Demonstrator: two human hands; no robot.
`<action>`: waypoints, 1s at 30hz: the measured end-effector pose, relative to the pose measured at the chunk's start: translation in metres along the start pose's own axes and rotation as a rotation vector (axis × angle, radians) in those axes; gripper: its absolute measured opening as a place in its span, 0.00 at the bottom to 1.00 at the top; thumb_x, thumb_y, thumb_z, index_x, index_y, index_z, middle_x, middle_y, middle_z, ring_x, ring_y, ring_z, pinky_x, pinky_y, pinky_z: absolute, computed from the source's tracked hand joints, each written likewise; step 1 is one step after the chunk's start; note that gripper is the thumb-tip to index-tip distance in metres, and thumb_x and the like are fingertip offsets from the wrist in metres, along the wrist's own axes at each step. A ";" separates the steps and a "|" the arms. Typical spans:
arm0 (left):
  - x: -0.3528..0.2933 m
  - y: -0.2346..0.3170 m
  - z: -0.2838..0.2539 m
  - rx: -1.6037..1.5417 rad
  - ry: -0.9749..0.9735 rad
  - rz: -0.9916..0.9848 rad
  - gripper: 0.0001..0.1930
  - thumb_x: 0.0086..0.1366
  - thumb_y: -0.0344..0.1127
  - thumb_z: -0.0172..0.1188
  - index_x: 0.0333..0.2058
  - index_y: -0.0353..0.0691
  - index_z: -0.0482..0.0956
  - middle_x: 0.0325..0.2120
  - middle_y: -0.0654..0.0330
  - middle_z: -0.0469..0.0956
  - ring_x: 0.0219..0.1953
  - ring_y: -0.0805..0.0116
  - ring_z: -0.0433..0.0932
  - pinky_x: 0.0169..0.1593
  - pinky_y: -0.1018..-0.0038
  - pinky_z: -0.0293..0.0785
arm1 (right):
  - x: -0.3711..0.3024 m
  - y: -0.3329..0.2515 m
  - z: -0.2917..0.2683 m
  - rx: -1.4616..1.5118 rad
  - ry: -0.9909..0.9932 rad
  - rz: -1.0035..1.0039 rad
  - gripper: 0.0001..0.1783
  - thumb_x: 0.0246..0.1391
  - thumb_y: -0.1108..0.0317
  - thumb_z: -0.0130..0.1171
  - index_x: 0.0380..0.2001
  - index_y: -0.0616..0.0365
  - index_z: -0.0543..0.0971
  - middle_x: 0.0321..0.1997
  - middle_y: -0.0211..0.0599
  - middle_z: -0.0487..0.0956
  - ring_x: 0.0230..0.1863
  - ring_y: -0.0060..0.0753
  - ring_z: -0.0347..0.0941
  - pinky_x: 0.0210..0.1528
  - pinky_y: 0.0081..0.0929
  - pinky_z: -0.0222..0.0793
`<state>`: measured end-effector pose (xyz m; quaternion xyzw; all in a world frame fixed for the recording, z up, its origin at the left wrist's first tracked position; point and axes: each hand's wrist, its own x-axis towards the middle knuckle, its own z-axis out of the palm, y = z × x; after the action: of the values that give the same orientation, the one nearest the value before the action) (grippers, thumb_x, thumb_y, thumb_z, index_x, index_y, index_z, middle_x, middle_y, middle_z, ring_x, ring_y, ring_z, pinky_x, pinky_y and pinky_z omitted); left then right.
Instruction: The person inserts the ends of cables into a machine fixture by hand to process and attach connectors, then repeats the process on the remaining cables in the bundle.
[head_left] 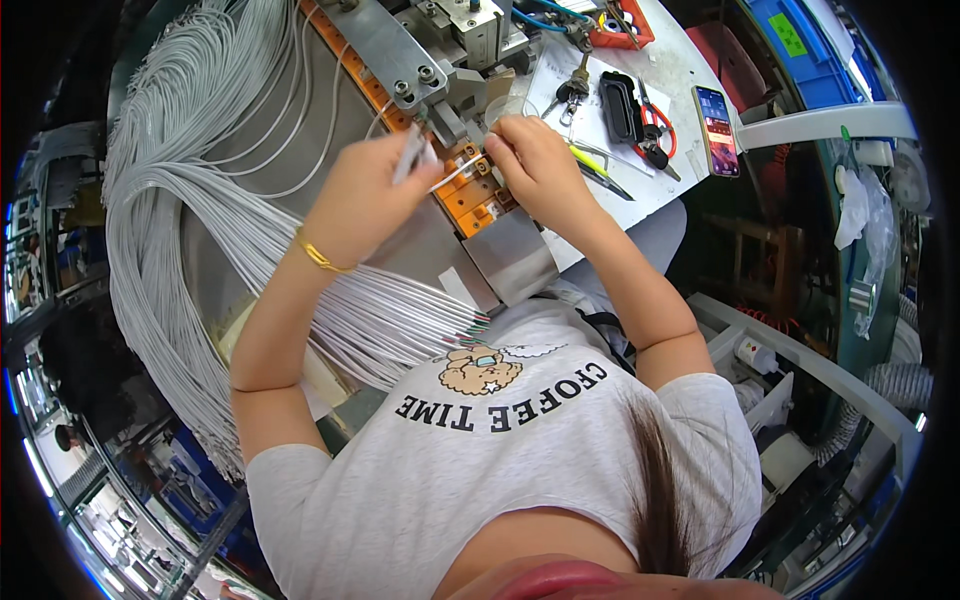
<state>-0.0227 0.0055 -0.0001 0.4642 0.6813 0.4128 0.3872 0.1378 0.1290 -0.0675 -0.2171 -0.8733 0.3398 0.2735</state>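
In the head view, the left hand (pixel 372 195) pinches a wire (pixel 460 174) above the orange rail (pixel 470 208), the right hand (pixel 540 168) beside it, hold unclear, machine (pixel 392 48) close ahead, bundle (pixel 160 215) crowding left, phone (pixel 716 130) near the surface's right edge.

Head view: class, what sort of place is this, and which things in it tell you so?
Probably a factory workshop handling cables: a large bundle of pale cables, a metal machine beside an orange strip, and blue plastic bins suggest it.
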 end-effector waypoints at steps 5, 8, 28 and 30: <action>-0.002 -0.006 0.007 0.567 -0.049 0.149 0.09 0.57 0.33 0.56 0.30 0.32 0.73 0.21 0.47 0.73 0.25 0.48 0.72 0.30 0.63 0.67 | -0.001 0.009 0.005 0.264 -0.074 0.130 0.11 0.55 0.67 0.48 0.26 0.64 0.70 0.24 0.45 0.70 0.30 0.47 0.67 0.33 0.37 0.61; 0.000 -0.005 0.006 0.565 -0.013 0.189 0.10 0.56 0.34 0.57 0.28 0.32 0.71 0.21 0.45 0.73 0.24 0.47 0.71 0.30 0.65 0.68 | -0.004 0.012 0.009 0.395 -0.042 0.203 0.11 0.55 0.66 0.49 0.25 0.64 0.70 0.24 0.45 0.70 0.30 0.47 0.66 0.33 0.37 0.61; 0.000 0.000 0.002 0.074 -0.041 -0.062 0.09 0.56 0.36 0.62 0.28 0.34 0.77 0.18 0.64 0.74 0.22 0.79 0.69 0.27 0.79 0.64 | -0.003 0.005 0.003 0.087 0.175 0.040 0.07 0.51 0.71 0.56 0.24 0.62 0.71 0.22 0.37 0.71 0.25 0.31 0.66 0.28 0.25 0.61; 0.000 0.007 0.001 0.105 -0.089 -0.087 0.11 0.56 0.38 0.63 0.27 0.35 0.78 0.16 0.65 0.72 0.19 0.80 0.66 0.24 0.78 0.62 | 0.001 -0.013 -0.004 0.103 0.172 -0.082 0.05 0.50 0.72 0.56 0.25 0.62 0.72 0.23 0.37 0.72 0.26 0.32 0.67 0.30 0.25 0.61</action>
<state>-0.0198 0.0070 0.0065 0.4715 0.7037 0.3384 0.4098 0.1371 0.1233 -0.0552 -0.1952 -0.8362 0.3526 0.3721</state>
